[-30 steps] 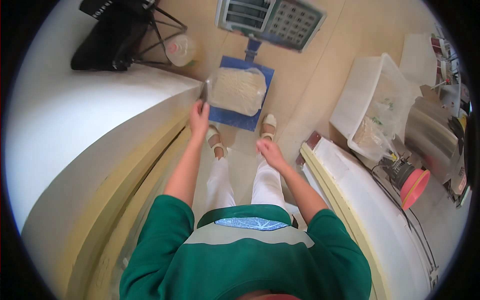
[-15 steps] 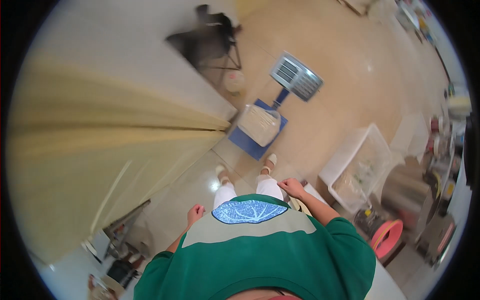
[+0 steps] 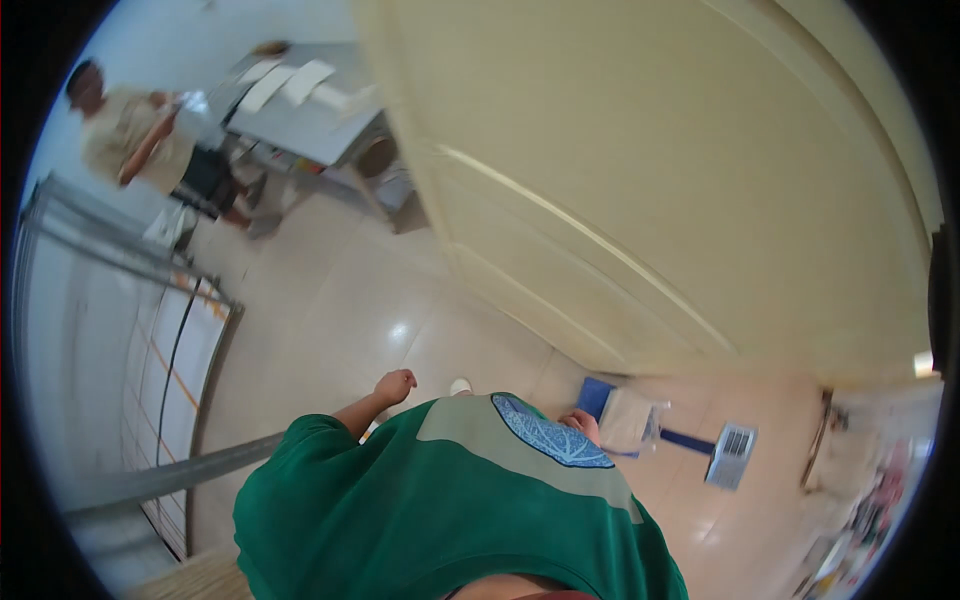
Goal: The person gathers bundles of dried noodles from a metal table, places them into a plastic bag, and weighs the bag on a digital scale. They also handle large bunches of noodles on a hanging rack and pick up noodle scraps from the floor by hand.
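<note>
1. The left hand (image 3: 394, 385) hangs at the person's side over the pale tiled floor (image 3: 330, 310); its fingers are curled loosely together and nothing is in it.
2. The right hand (image 3: 583, 424) shows only as a small patch of skin at the edge of the green shirt (image 3: 440, 500); whether its fingers are apart or together cannot be told.
3. The nearest thing to the right hand is a filled white bag (image 3: 627, 418) lying on the blue platform (image 3: 598, 396) of a floor scale, just beyond the hand and not touching it as far as the view shows.
4. The scale's display head (image 3: 732, 455) stands farther to the right, joined to the platform by a dark blue arm.
5. The left hand is well apart from the bag, with the person's body between them.
6. A white shoe tip (image 3: 460, 386) peeks out just beside the left hand; the rest of the legs is covered by the shirt.
7. A large cream-coloured bench (image 3: 640, 170) fills the upper right, its edges bent by the lens.
8. Far off at upper left another person (image 3: 125, 135) stands by a grey table (image 3: 310, 125) with papers on it; what their hands hold is too small to make out.
9. A metal frame with a white panel (image 3: 160, 360) runs along the left, cut off by the dark rim.
10. The things at the lower right edge are blurred and cannot be named.
</note>
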`<state>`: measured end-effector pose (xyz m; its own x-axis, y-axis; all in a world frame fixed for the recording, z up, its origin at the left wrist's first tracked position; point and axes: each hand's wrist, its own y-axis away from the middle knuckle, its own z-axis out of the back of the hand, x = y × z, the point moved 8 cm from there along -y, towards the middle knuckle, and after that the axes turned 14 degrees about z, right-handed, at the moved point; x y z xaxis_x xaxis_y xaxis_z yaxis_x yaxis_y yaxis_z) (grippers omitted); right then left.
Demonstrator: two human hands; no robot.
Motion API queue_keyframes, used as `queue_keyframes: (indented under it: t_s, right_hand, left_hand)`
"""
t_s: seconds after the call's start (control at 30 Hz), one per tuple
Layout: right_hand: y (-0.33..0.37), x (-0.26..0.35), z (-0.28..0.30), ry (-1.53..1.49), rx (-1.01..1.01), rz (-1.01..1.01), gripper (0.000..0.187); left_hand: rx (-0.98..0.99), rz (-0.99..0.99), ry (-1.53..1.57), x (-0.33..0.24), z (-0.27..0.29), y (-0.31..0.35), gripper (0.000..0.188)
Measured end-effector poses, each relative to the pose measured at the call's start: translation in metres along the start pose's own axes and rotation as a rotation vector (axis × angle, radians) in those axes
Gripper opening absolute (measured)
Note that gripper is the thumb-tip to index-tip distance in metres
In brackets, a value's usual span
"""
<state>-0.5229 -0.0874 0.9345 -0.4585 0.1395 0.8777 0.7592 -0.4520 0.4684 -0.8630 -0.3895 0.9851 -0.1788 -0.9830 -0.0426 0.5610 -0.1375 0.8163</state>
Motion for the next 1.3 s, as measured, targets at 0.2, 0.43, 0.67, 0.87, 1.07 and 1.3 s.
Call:
queue_keyframes:
  t_s: [0.2, 0.43, 0.67, 0.87, 1.07, 1.3]
  right_hand:
    - [0.171, -0.266, -0.192, -0.170, -0.101, -0.010, 0.015]
    - [0.315, -0.636, -0.330, -0.184, -0.450, -0.036, 0.016]
    - [0.463, -0.945, -0.433, 0.006, -0.542, -0.037, 0.026]
    - [0.592, -1.221, -0.490, -0.024, -0.715, -0.086, 0.032]
    - [0.711, -1.416, -0.445, 0.061, -1.067, -0.147, 0.025]
    - [0.816, -1.504, -0.226, 0.307, -1.475, -0.322, 0.015]
  left_hand:
    - [0.034, -0.235, 0.040, 0.132, -0.223, -0.083, 0.014]
    - [0.106, -0.425, -0.092, 0.313, -0.550, -0.192, 0.011]
    - [0.062, -0.348, -0.100, 0.526, -0.912, -0.273, 0.013]
    - [0.224, -0.369, -0.059, 0.630, -1.221, -0.351, 0.013]
    - [0.490, -0.475, -0.080, 0.574, -1.486, -0.441, 0.013]
    - [0.605, -0.512, 0.113, 0.329, -1.584, -0.454, 0.016]
